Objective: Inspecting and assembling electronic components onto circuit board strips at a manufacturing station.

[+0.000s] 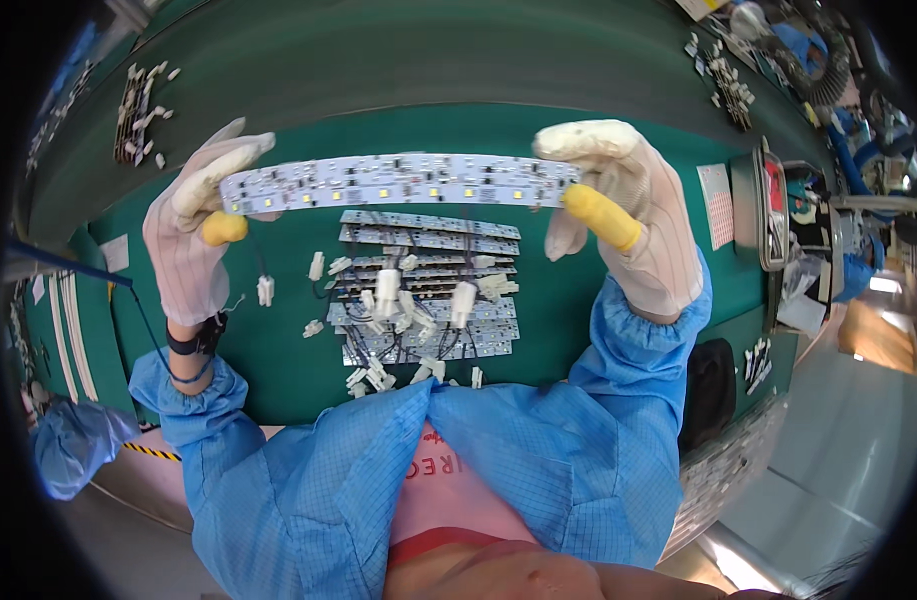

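A long white LED circuit board [399, 180] is held up level above the bench, its face with yellow LEDs and small components toward me. My left hand [194, 215], in a striped white glove with a yellow thumb cover, grips its left end. My right hand [629, 205], gloved the same way, pinches the right end between thumb and fingers. Wires with white connectors [388, 290] hang from the board. Below it on the green mat lies a stack of similar LED boards [429, 235] with a tangle of wires and white plugs [409, 320].
A grey-green conveyor belt [379, 60] runs along the far side, carrying board bundles at left [134, 115] and right [729, 90]. A metal tray [771, 210] and a printed sheet [717, 205] are at the right. A blue cord [69, 262] runs to my left wrist strap [184, 346].
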The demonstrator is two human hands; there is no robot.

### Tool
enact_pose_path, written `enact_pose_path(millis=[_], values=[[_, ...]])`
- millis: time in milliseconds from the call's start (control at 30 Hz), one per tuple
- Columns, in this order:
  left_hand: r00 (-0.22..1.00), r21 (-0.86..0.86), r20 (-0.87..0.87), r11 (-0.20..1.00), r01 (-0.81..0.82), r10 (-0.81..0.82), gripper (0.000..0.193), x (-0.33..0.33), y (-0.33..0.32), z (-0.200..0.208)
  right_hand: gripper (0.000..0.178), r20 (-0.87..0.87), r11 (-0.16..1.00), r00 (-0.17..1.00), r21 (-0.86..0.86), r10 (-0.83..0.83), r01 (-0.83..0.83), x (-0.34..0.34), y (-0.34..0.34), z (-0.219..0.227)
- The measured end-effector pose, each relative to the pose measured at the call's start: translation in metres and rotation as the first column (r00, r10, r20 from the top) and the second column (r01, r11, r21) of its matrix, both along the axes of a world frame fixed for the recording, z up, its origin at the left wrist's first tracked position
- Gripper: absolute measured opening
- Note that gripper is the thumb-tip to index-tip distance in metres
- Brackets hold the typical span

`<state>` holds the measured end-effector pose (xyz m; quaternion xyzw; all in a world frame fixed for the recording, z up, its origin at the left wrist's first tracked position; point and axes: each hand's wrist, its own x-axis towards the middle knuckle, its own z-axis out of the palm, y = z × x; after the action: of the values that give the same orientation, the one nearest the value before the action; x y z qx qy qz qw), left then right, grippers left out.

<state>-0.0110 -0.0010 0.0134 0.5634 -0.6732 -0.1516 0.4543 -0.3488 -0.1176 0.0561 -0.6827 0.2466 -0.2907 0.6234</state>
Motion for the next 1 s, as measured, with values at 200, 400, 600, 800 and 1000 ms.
enact_pose_path(millis=[200,400,600,800,1000], values=[[0.996,-0.03,-0.091,1.0,0.002,-0.004,0.047,-0.005,0.005,0.003,0.066,-0.042,0.974,0.975,-0.065,-0.22,0.217,0.019,0.007,-0.006],[0.997,-0.122,0.072,0.992,0.019,-0.011,0.048,-0.004,0.009,0.008,0.043,-0.125,0.983,0.979,-0.104,-0.164,0.151,0.014,-0.006,-0.019],[0.994,-0.142,0.109,0.99,0.02,-0.005,0.059,-0.005,0.013,0.011,0.053,-0.107,0.986,0.984,-0.093,-0.146,0.136,0.021,-0.012,-0.027],[0.992,-0.112,0.077,0.989,-0.092,0.101,0.036,-0.003,0.005,0.006,0.054,-0.123,0.982,0.98,-0.119,-0.159,0.144,0.023,-0.005,-0.023],[0.952,0.253,-0.265,0.964,-0.083,0.151,0.047,-0.003,0.002,0.006,0.065,-0.143,0.991,0.981,-0.048,-0.134,0.128,0.02,0.016,-0.01]])
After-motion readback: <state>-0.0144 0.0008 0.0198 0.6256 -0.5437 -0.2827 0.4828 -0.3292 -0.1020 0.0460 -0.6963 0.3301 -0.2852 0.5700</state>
